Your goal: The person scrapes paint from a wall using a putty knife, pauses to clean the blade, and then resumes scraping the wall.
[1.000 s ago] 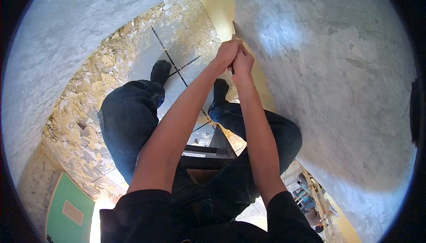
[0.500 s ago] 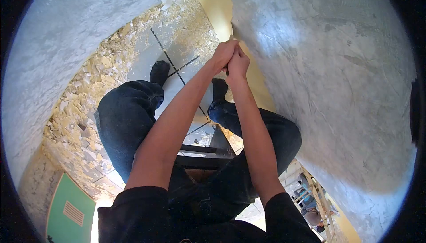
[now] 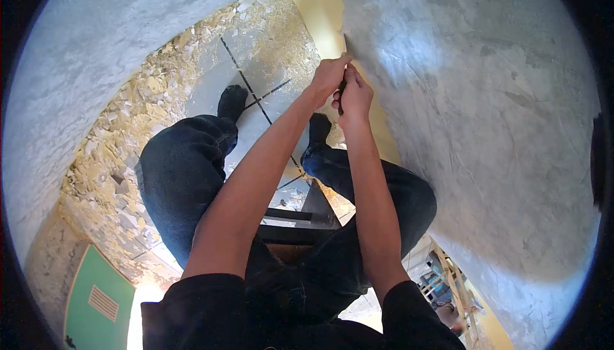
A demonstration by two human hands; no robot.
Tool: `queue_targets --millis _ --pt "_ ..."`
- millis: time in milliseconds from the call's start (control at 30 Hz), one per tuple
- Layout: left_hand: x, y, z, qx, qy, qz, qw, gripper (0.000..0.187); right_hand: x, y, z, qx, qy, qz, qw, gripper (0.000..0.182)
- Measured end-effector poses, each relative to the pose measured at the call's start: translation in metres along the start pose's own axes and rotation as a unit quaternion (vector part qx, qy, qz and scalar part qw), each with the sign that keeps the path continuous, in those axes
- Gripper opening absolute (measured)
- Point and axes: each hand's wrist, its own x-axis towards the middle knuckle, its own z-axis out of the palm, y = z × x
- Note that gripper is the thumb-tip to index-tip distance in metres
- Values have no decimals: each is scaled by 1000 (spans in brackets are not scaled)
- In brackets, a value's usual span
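Note:
My right hand (image 3: 356, 99) is wrapped round the dark handle of a scraper (image 3: 341, 97), low against the wall. Just ahead of it, my left hand (image 3: 330, 75) is closed over the front of the same tool. The blade is mostly hidden by my fingers. Both hands are near the line where yellow paint (image 3: 323, 11) borders the bare grey wall (image 3: 460, 94).
Paint flakes (image 3: 137, 119) lie thickly along the floor to the left, beside another grey wall (image 3: 96, 62). I sit with knees apart on a dark stool (image 3: 291, 231). A green panel with a vent (image 3: 96, 311) stands at lower left; wooden framing (image 3: 457, 279) shows at lower right.
Both hands have shifted a little to the right with the scraper. More of its dark handle shows between them now.

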Motion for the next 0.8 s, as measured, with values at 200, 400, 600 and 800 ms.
queue_targets --millis 200,400,600,800 --pt "-5 8 0 -52 -2 -21 998 48 22 4 8 0 -21 -39 999 31" --pt "-10 17 -4 -27 2 -66 997 48 16 7 16 17 8 -20 1000 32" --pt "-10 19 -2 -47 -6 -25 999 43 23 5 14 12 -11 -50 999 31" --pt "-3 18 -7 -75 12 2 997 42 14 -10 11 31 -28 -6 999 32"
